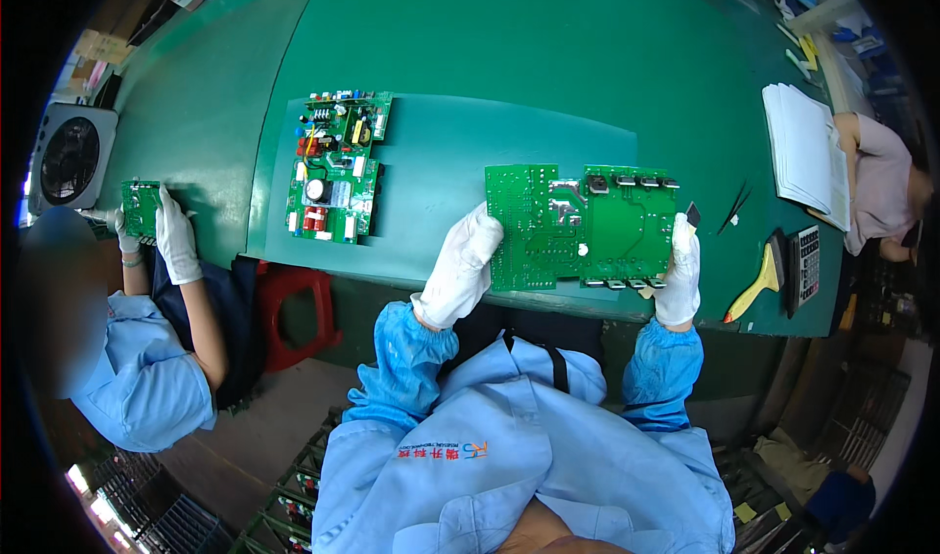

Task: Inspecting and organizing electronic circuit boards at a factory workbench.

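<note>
Between my two gloved hands is a green circuit board point(627, 226), its solder side facing up toward me. My left hand point(462, 260), in a white glove, is closed on the board's left edge. At the right edge, my right hand point(681, 270), also white-gloved, grips the board. Several dark components stick out along its top and bottom edges. A second circuit board point(338, 167) lies on the green table mat point(441, 153) to the left, component side up, with a large round capacitor, red parts and yellow wires.
On the right lie tweezers point(734, 208), a yellow-handled brush point(759, 282), a calculator point(804, 272) and a stack of papers point(803, 153). A co-worker point(147, 348) at left holds another board point(140, 208) near a fan point(70, 158). A red stool point(299, 314) stands below the table edge. Another person point(881, 177) sits far right.
</note>
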`<state>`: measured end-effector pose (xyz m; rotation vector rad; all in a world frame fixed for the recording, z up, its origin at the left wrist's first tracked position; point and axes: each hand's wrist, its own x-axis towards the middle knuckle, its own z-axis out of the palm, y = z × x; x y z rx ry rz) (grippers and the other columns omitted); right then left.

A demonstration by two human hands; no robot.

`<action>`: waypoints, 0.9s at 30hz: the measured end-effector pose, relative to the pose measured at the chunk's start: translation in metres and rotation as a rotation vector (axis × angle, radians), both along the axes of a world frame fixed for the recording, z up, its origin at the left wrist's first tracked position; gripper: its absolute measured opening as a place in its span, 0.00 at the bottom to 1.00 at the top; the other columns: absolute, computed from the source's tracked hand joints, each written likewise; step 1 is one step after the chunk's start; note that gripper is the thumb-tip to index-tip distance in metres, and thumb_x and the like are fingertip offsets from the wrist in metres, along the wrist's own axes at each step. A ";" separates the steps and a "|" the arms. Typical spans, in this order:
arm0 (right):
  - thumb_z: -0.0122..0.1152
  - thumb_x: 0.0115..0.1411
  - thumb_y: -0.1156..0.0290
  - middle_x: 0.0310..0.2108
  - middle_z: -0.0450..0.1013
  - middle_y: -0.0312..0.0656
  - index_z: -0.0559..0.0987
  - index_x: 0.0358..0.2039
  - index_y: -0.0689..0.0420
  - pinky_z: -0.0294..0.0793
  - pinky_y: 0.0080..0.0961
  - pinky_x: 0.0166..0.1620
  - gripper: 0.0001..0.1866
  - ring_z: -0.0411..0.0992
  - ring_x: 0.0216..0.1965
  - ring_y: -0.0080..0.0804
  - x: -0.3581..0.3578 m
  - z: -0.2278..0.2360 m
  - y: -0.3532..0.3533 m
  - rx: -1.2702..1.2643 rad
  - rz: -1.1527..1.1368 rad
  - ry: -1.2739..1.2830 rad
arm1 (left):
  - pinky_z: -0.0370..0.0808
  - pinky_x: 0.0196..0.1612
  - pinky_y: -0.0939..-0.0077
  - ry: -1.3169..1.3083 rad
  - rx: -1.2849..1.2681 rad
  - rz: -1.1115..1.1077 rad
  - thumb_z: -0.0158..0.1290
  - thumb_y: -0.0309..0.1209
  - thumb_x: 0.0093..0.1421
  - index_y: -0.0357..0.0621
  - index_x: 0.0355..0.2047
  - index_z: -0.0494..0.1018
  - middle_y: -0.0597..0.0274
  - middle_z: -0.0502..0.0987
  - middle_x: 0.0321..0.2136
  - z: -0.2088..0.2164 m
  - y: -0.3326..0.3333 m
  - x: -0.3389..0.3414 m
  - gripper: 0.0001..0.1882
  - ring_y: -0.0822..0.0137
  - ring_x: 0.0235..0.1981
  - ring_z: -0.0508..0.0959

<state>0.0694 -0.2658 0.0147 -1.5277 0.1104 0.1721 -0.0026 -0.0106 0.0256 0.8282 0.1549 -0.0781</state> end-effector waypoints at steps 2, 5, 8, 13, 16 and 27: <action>0.47 0.67 0.55 0.35 0.71 0.33 0.74 0.44 0.57 0.69 0.17 0.36 0.19 0.70 0.35 0.17 0.000 -0.005 -0.006 -0.016 0.016 0.019 | 0.65 0.54 0.75 0.078 -0.023 0.024 0.44 0.48 0.67 0.36 0.53 0.67 0.62 0.72 0.50 -0.009 0.002 0.000 0.27 0.72 0.49 0.70; 0.45 0.68 0.54 0.42 0.73 0.35 0.73 0.49 0.58 0.72 0.19 0.43 0.21 0.72 0.41 0.20 0.000 -0.008 -0.009 -0.017 0.030 0.028 | 0.64 0.55 0.75 0.129 0.020 0.045 0.37 0.52 0.69 0.35 0.53 0.66 0.61 0.71 0.50 -0.015 0.002 0.001 0.30 0.71 0.50 0.69; 0.44 0.69 0.55 0.42 0.73 0.36 0.73 0.50 0.59 0.72 0.19 0.43 0.21 0.72 0.42 0.21 -0.001 -0.005 -0.007 -0.013 0.050 0.002 | 0.63 0.55 0.76 0.084 0.117 0.033 0.34 0.52 0.69 0.35 0.53 0.66 0.61 0.71 0.49 -0.021 0.005 0.001 0.31 0.72 0.49 0.69; 0.48 0.67 0.56 0.35 0.73 0.34 0.75 0.43 0.58 0.69 0.16 0.35 0.18 0.70 0.33 0.17 -0.002 0.004 0.007 -0.007 -0.027 -0.063 | 0.64 0.53 0.77 0.126 0.029 0.057 0.36 0.50 0.70 0.36 0.52 0.68 0.61 0.71 0.48 -0.013 0.002 0.001 0.28 0.73 0.47 0.69; 0.48 0.67 0.57 0.35 0.72 0.34 0.75 0.43 0.59 0.69 0.17 0.36 0.18 0.70 0.34 0.18 -0.001 -0.001 0.002 -0.033 -0.011 -0.067 | 0.64 0.52 0.78 0.158 0.126 0.051 0.37 0.50 0.70 0.36 0.52 0.68 0.62 0.71 0.48 -0.021 0.004 -0.001 0.28 0.73 0.47 0.69; 0.47 0.68 0.58 0.35 0.72 0.35 0.75 0.41 0.61 0.69 0.20 0.39 0.18 0.69 0.35 0.19 -0.002 0.001 0.003 -0.222 0.055 -0.246 | 0.63 0.56 0.78 0.100 -0.062 0.074 0.38 0.46 0.70 0.36 0.53 0.67 0.63 0.71 0.51 -0.019 0.002 0.002 0.25 0.73 0.52 0.68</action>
